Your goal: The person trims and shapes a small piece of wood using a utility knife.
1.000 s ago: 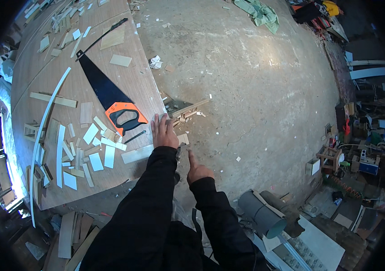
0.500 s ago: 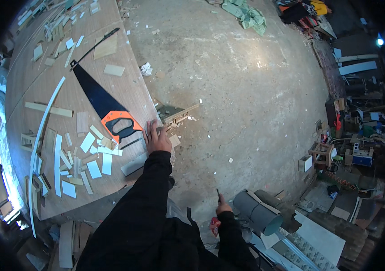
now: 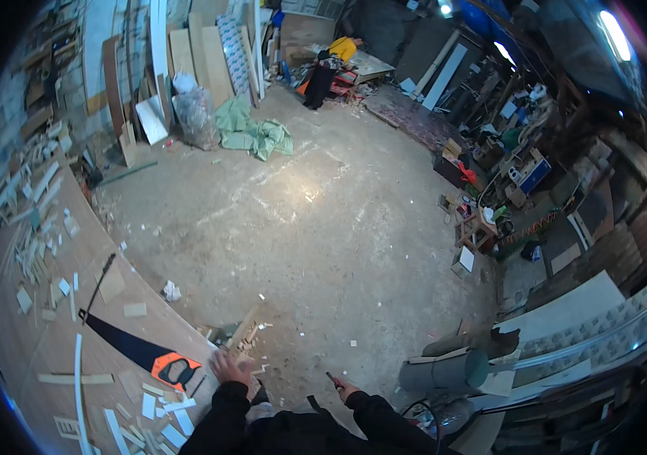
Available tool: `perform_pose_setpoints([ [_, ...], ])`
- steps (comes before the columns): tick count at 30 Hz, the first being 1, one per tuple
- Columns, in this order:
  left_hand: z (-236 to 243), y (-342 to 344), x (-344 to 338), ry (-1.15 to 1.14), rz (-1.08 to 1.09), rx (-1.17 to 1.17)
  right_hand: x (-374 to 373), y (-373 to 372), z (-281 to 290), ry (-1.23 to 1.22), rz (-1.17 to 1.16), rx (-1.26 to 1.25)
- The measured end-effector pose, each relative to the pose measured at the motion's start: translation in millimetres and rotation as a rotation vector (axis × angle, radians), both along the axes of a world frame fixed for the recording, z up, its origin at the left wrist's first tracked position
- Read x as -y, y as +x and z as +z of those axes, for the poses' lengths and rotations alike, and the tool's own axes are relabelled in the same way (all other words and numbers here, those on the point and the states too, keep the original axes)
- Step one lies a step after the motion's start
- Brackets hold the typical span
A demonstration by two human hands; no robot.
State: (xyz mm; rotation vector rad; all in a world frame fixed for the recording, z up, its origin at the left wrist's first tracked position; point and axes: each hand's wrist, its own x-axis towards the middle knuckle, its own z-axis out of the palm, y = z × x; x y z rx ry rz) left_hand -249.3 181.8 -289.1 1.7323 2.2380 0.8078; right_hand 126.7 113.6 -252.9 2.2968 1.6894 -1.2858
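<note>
My left hand (image 3: 230, 369) rests with its fingers spread at the right edge of the wooden worktable (image 3: 179, 331). Just left of it lies a handsaw (image 3: 126, 341) with a dark blade and an orange and black handle. A thin dark strip (image 3: 101, 284) lies beyond the saw's far end. My right hand (image 3: 348, 391) is held out over the floor, away from the table. Its fingers are closed round a slim dark tool (image 3: 331, 376) that points up and forward; its exact kind is too small to make out.
Wood offcuts (image 3: 134, 309) and a long pale strip (image 3: 78, 379) cover parts of the table. Scraps (image 3: 244, 330) lie beside its edge. To the right are a grey roll (image 3: 441, 371) and boards (image 3: 574, 303). A green cloth (image 3: 259, 136) lies on the far floor (image 3: 285, 235).
The view has tilted up and turned, showing more of the far wall and floor. My left hand stays at the table edge, and my right hand still holds the slim tool.
</note>
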Motion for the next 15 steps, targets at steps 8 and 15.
perform_pose_setpoints([
  [8, -2.8, -21.4, 13.4, 0.151, -0.249, -0.079, -32.9, -63.7, 39.6, -0.02, 0.091, -0.13],
  [15, -7.2, -29.7, -1.1, 0.154, -0.303, -0.056, -61.7, -87.3, 21.1, 0.049, 0.233, -0.229],
])
